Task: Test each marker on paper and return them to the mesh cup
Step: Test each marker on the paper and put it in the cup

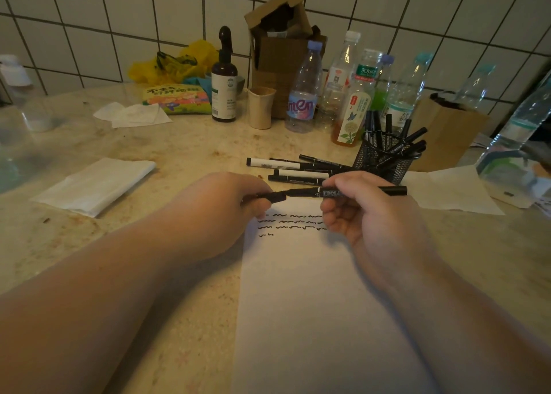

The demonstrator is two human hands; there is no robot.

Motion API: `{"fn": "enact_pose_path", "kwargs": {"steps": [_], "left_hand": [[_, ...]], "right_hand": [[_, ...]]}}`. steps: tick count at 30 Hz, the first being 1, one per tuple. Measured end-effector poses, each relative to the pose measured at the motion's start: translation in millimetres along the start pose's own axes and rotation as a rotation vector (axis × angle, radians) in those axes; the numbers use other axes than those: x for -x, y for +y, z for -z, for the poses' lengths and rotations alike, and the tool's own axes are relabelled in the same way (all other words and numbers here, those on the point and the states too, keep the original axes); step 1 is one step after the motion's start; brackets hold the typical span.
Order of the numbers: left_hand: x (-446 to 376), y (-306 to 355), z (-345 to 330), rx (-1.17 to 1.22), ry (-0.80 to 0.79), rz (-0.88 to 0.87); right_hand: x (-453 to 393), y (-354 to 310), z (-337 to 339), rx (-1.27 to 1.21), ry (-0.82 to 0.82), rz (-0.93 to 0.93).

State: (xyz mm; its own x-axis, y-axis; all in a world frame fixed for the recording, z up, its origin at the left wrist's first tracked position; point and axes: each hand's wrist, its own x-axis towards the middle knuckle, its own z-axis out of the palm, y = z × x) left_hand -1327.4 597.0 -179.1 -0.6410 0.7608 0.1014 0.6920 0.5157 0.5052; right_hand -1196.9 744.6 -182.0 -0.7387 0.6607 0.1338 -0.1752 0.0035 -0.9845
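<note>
A black marker (307,192) lies level between my two hands, above the top of a white paper sheet (310,304). My right hand (360,212) grips its barrel. My left hand (235,203) pinches the black cap (272,197) at the marker's left end; whether the cap is on or just off, I cannot tell. Several wavy black test lines (290,223) cross the paper's top. A black mesh cup (384,161) behind my right hand holds several black markers. Several loose markers (293,170) lie on the counter left of the cup.
Several plastic bottles (304,95), a dark spray bottle (224,80), a beige cup (260,107) and an open cardboard box (280,36) stand along the tiled wall. A folded tissue (95,185) lies at the left. More white paper (450,191) lies at the right.
</note>
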Motion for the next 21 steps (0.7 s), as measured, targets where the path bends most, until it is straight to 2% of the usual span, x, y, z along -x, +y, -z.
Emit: {"fn": "enact_pose_path", "kwargs": {"steps": [5,12,15,21], "left_hand": [[-1.2,3.6,2.7,0.038,0.002,-0.086],[4.8,7.7,5.4,0.064,0.000,-0.193],[6.5,7.1,8.3,0.093,-0.027,-0.179],[6.6,6.9,12.2,0.324,-0.149,-0.112]], "right_hand": [[-0.8,-1.5,1.2,0.040,-0.064,0.002],[2.7,0.6,2.5,-0.046,-0.149,0.002],[5.7,1.1,2.8,-0.043,-0.199,0.028],[4.5,-3.0,6.3,-0.028,-0.257,0.036]]}}
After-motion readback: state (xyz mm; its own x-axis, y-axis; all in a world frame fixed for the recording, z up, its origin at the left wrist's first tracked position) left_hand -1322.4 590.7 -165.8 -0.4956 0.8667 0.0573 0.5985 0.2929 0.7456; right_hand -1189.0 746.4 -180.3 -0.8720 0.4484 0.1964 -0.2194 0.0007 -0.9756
